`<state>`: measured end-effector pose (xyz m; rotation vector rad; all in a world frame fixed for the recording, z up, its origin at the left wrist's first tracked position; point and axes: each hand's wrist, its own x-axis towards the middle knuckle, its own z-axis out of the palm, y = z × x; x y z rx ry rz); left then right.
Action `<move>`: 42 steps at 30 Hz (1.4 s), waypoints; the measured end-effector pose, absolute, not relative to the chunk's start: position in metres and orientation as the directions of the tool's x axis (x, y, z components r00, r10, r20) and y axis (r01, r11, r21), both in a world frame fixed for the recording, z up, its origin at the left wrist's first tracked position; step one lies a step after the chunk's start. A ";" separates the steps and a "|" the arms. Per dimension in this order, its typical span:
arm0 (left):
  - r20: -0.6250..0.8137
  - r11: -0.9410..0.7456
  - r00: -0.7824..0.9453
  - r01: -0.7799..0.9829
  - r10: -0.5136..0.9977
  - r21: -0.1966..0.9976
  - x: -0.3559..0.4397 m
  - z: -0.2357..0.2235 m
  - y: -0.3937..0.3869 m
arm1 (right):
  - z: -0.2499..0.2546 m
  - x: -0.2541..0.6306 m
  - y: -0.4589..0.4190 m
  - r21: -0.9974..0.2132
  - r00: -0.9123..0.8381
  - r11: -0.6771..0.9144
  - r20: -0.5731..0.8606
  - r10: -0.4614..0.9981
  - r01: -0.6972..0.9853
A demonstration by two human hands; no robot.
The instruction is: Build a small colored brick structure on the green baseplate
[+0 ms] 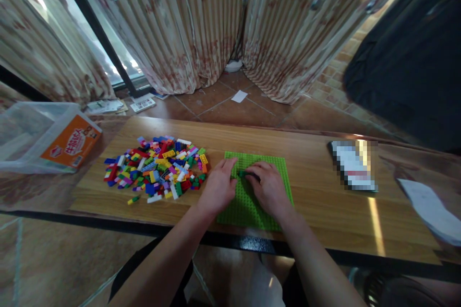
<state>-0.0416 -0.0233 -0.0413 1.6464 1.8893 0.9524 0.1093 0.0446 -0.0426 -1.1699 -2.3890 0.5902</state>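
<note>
A bright green studded baseplate lies on the wooden table under both my hands. My right hand bends over its upper middle, with thumb and fingers closed on a small dark green brick. The brick is low at the plate's studs; whether it is pressed on, I cannot tell. My left hand rests at the plate's left edge, thumb and forefinger apart, with nothing visible between them. To its left spreads a loose pile of multicoloured building bricks.
A clear plastic bin with an orange label is at the far left. On the right of the wooden table lie a pixelated flat item and white paper. Curtains hang beyond the table. A dark cloth-like shape fills the upper right.
</note>
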 end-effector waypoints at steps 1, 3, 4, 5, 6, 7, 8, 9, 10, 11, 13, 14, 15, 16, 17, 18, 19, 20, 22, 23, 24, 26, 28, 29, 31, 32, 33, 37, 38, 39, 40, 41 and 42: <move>0.105 0.043 -0.182 0.663 0.978 0.748 -0.042 -0.042 -0.023 | -0.042 0.109 0.045 -0.537 -0.560 0.558 0.181 0.808 0.632; 0.112 0.036 -0.178 0.666 0.978 0.745 -0.042 -0.043 -0.023 | -0.041 0.109 0.045 -0.533 -0.565 0.565 0.184 0.804 0.630; 0.116 0.032 -0.176 0.669 0.978 0.742 -0.042 -0.043 -0.023 | -0.041 0.109 0.045 -0.530 -0.568 0.567 0.184 0.802 0.630; 0.119 0.030 -0.174 0.673 0.977 0.739 -0.042 -0.042 -0.022 | -0.040 0.109 0.045 -0.526 -0.571 0.569 0.181 0.801 0.632; 0.123 0.027 -0.172 0.679 0.977 0.734 -0.042 -0.042 -0.023 | -0.040 0.109 0.045 -0.522 -0.574 0.570 0.176 0.800 0.634; 0.127 0.023 -0.168 0.687 0.978 0.726 -0.042 -0.041 -0.023 | -0.039 0.109 0.045 -0.518 -0.577 0.570 0.170 0.799 0.637; 0.135 0.017 -0.161 0.699 0.978 0.715 -0.042 -0.040 -0.024 | -0.039 0.109 0.045 -0.516 -0.578 0.569 0.164 0.799 0.640; 0.147 0.007 -0.152 0.715 0.977 0.699 -0.041 -0.039 -0.024 | -0.039 0.109 0.045 -0.514 -0.581 0.568 0.157 0.799 0.642; 0.162 -0.006 -0.141 0.734 0.977 0.679 -0.040 -0.039 -0.025 | -0.039 0.109 0.045 -0.513 -0.584 0.567 0.150 0.798 0.644; 0.179 -0.020 -0.129 0.755 0.975 0.656 -0.039 -0.039 -0.027 | -0.040 0.109 0.046 -0.513 -0.585 0.566 0.144 0.798 0.646; 0.208 -0.046 -0.100 0.798 0.973 0.601 -0.037 -0.042 -0.029 | -0.040 0.108 0.046 -0.509 -0.581 0.559 0.135 0.803 0.654; 0.216 -0.053 -0.088 0.818 0.972 0.573 -0.036 -0.045 -0.030 | -0.040 0.108 0.046 -0.507 -0.576 0.554 0.131 0.807 0.660; 0.217 -0.056 -0.076 0.838 0.973 0.544 -0.035 -0.048 -0.031 | -0.039 0.108 0.046 -0.505 -0.573 0.549 0.126 0.810 0.666; 0.215 -0.056 -0.064 0.857 0.975 0.512 -0.035 -0.051 -0.032 | -0.039 0.107 0.046 -0.504 -0.569 0.544 0.121 0.813 0.671; 0.209 -0.048 -0.061 0.875 0.976 0.481 -0.034 -0.055 -0.032 | -0.038 0.107 0.046 -0.504 -0.568 0.539 0.113 0.816 0.674; 0.198 -0.043 -0.053 0.893 0.979 0.448 -0.033 -0.057 -0.032 | -0.036 0.106 0.046 -0.508 -0.569 0.536 0.103 0.815 0.675; 0.191 -0.036 -0.048 0.910 0.980 0.414 -0.032 -0.060 -0.032 | -0.035 0.105 0.046 -0.511 -0.568 0.529 0.094 0.818 0.677; 0.184 -0.032 -0.041 0.924 0.982 0.381 -0.031 -0.061 -0.032 | -0.034 0.104 0.046 -0.521 -0.568 0.523 0.084 0.818 0.675; 0.183 -0.032 -0.028 0.948 0.983 0.318 -0.028 -0.063 -0.031 | -0.031 0.103 0.047 -0.533 -0.559 0.504 0.069 0.826 0.680; 0.185 -0.034 -0.021 0.957 0.983 0.288 -0.027 -0.064 -0.032 | -0.030 0.102 0.047 -0.538 -0.553 0.494 0.061 0.831 0.683; 0.189 -0.035 -0.014 0.965 0.982 0.258 -0.026 -0.064 -0.032 | -0.030 0.102 0.048 -0.543 -0.549 0.486 0.055 0.834 0.685; 0.197 -0.038 -0.002 0.979 0.980 0.199 -0.023 -0.065 -0.034 | -0.030 0.102 0.048 -0.554 -0.545 0.478 0.050 0.837 0.682; 0.204 -0.040 0.009 0.988 0.979 0.148 -0.021 -0.066 -0.036 | -0.032 0.103 0.048 -0.566 -0.552 0.483 0.060 0.832 0.667; 0.209 -0.042 0.014 0.991 0.978 0.128 -0.021 -0.066 -0.036 | -0.034 0.103 0.048 -0.571 -0.556 0.490 0.070 0.828 0.658; 0.214 -0.046 0.023 0.993 0.977 0.105 -0.020 -0.065 -0.036 | -0.036 0.104 0.049 -0.576 -0.560 0.503 0.092 0.824 0.645; 0.211 -0.047 0.025 0.994 0.977 0.101 -0.020 -0.063 -0.036 | -0.037 0.104 0.050 -0.575 -0.561 0.508 0.099 0.822 0.642; 0.203 -0.046 0.024 0.994 0.979 0.101 -0.019 -0.061 -0.035 | -0.038 0.104 0.051 -0.572 -0.561 0.510 0.102 0.822 0.642; 0.112 -0.011 -0.002 0.992 0.994 0.124 -0.016 -0.044 -0.029 | -0.033 0.104 0.054 -0.567 -0.573 0.506 0.072 0.816 0.650; 0.082 0.001 -0.011 0.992 0.997 0.125 -0.015 -0.039 -0.027 | -0.031 0.104 0.055 -0.568 -0.578 0.503 0.058 0.814 0.652; 0.055 0.010 -0.017 0.992 0.998 0.122 -0.014 -0.035 -0.026 | -0.029 0.104 0.056 -0.569 -0.581 0.499 0.044 0.813 0.654; 0.033 0.018 -0.022 0.993 0.999 0.114 -0.013 -0.031 -0.026 | -0.027 0.104 0.056 -0.569 -0.583 0.493 0.029 0.812 0.658; 0.017 0.023 -0.025 0.994 1.000 0.106 -0.013 -0.029 -0.025 | -0.026 0.104 0.056 -0.568 -0.581 0.487 0.020 0.814 0.663; 0.008 0.027 -0.028 0.995 1.000 0.100 -0.013 -0.027 -0.025 | -0.026 0.104 0.055 -0.567 -0.578 0.485 0.018 0.816 0.666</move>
